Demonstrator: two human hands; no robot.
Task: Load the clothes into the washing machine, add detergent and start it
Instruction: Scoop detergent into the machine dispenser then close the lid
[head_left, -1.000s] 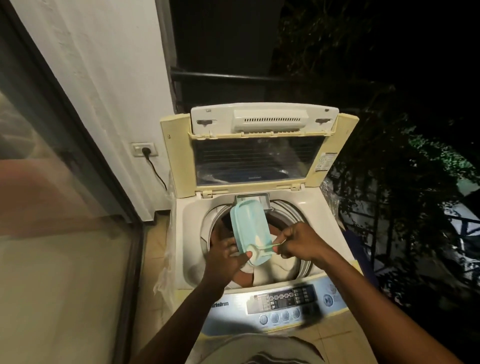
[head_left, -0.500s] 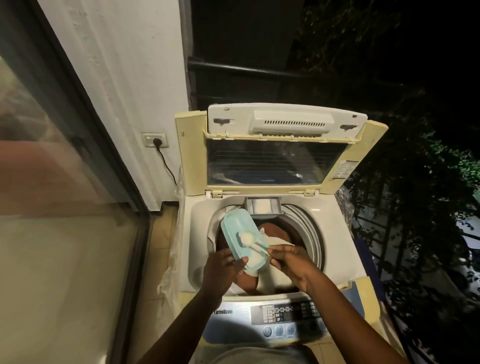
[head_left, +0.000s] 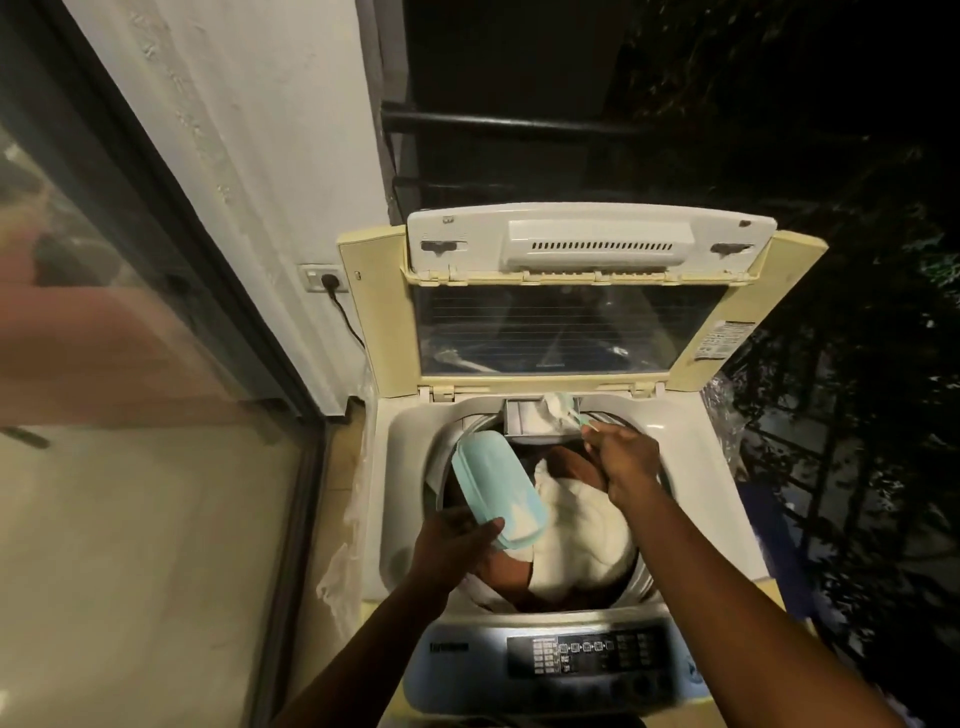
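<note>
Right hand (head_left: 626, 457) pinches a scoop (head_left: 566, 413) tipped over the detergent drawer (head_left: 524, 423); left hand (head_left: 457, 540) grips the open powder tub (head_left: 496, 493) above the loaded clothes (head_left: 582, 535). Best practice: empty the scoop low, fully inside the drawer.

Scoop (head_left: 563, 410) blurred at the detergent drawer (head_left: 524, 427), powder indistinct. Control panel (head_left: 597, 656) labels too small to read. Clothes (head_left: 576, 530) partly hidden behind both hands.

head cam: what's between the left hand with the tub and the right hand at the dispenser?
In the head view, laundry in the drum: a white garment over brown cloth lies between left hand and right hand.
</note>
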